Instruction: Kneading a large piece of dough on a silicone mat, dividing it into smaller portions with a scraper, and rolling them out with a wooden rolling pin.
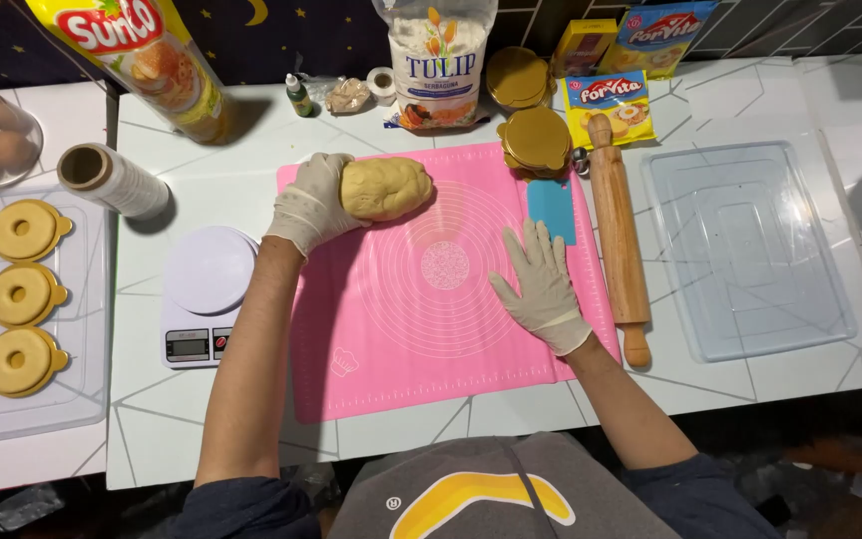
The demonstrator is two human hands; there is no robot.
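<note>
A lump of yellow dough [387,187] lies at the far left corner of a pink silicone mat [421,339]. My left hand [309,205], in a white glove, grips the dough's left side. Flat on the mat's right part rests my gloved right hand [543,284], fingers spread and holding nothing. Just beyond its fingertips lies a blue scraper [552,209]. A wooden rolling pin [618,235] lies along the mat's right edge.
A white kitchen scale [202,297] sits left of the mat, a roll of cling film [112,181] beyond it. A clear plastic tray [748,250] lies at the right. A flour bag [438,62], gold lids [536,140] and packets stand at the back. Yellow ring moulds [18,294] fill a tray at left.
</note>
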